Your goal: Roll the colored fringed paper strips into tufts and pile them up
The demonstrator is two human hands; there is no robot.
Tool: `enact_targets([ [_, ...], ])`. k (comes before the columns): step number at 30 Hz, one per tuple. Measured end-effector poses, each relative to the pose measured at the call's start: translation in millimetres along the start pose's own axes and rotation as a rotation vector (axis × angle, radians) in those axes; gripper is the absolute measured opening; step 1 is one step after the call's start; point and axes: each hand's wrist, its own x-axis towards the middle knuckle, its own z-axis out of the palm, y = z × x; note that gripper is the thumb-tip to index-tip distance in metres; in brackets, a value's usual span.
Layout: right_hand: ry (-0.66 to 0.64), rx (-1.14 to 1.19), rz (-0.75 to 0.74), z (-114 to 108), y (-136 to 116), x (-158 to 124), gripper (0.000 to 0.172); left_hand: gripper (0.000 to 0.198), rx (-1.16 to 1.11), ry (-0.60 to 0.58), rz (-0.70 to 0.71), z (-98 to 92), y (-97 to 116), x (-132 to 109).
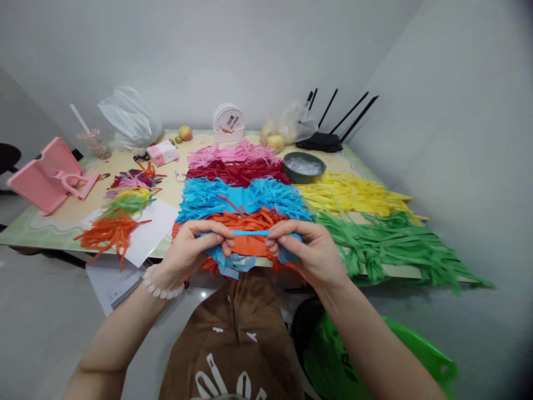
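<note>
A blue paper piece [250,233], rolled thin in its middle, stretches between my two hands, with fringed ends hanging below. My left hand [207,240] pinches it at one side, thumb against fingers. At the other side my right hand [302,244] pinches it the same way. Just beneath and behind the hands lies orange fringed paper [250,244] at the table's front edge. Beyond it are blue fringed paper [245,197], dark red fringed paper [237,173] and pink fringed paper [235,154]. Yellow strips [353,191] and green strips [395,241] spread to the right.
Finished-looking small tassels [112,230] lie on the left near a pink stand [54,175] and white paper [152,228]. A grey bowl [303,168], a black router [320,141], plastic bags and fruit stand at the back. A green bag [333,355] is below right.
</note>
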Motion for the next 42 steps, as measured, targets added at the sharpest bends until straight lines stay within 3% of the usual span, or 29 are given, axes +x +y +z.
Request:
enact_targets([
  [4, 0.011, -0.109, -0.08, 2.4, -4.7, -4.2, 0.007, 0.013, 0.099, -0.084, 0.063, -8.1, -1.5, -4.6],
  [10, -0.226, -0.573, -0.395, 3.6, -19.9, -7.5, 0.025, 0.017, 0.785, -0.226, 0.288, -6.7, 32.5, -5.6],
  [15, -0.318, -0.601, -0.522, 4.9, -23.2, -6.2, 0.03, 0.017, 0.853, -0.446, 0.109, 7.7, 39.3, 2.6],
  [19, -0.329, -0.622, -0.538, 2.4, -21.8, -9.2, 0.032, 0.02, 0.895, -0.429, 0.096, 9.2, 33.9, 3.2],
  [23, -0.314, -0.68, -0.573, -2.8, -18.4, -15.2, 0.034, 0.019, 1.058, -0.334, 0.29, 5.9, 25.0, 0.4],
  [25, -0.324, -0.715, -0.501, -6.4, -19.5, -16.4, 0.034, 0.017, 1.188, -0.282, 0.428, 2.2, 18.7, -0.2],
  [28, -0.329, -0.677, -0.213, -9.4, -24.3, -11.3, 0.04, 0.021, 1.381, -0.229, 0.645, -3.7, 11.4, -0.5],
  [31, -0.365, -0.479, 0.062, -4.5, -23.8, -0.7, 0.032, 0.021, 1.438, -0.265, 0.805, -6.5, 9.9, -1.4],
  [34, -0.448, -0.218, 0.226, 6.9, -13.7, 5.8, 0.028, 0.021, 1.391, -0.284, 0.877, -8.9, 9.1, -1.7],
  [37, -0.357, -0.015, 0.284, 18.5, -1.9, 4.3, 0.026, 0.026, 1.356, -0.171, 0.922, -13.0, 1.1, 0.7],
  [40, -0.246, 0.054, 0.249, 27.6, 4.4, 0.1, 0.023, 0.031, 1.319, -0.003, 1.043, -10.9, -13.9, 4.4],
  [42, -0.209, 0.088, 0.195, 32.2, 5.0, -1.7, 0.023, 0.033, 1.199, 0.085, 1.052, -2.1, -24.0, 5.6],
])
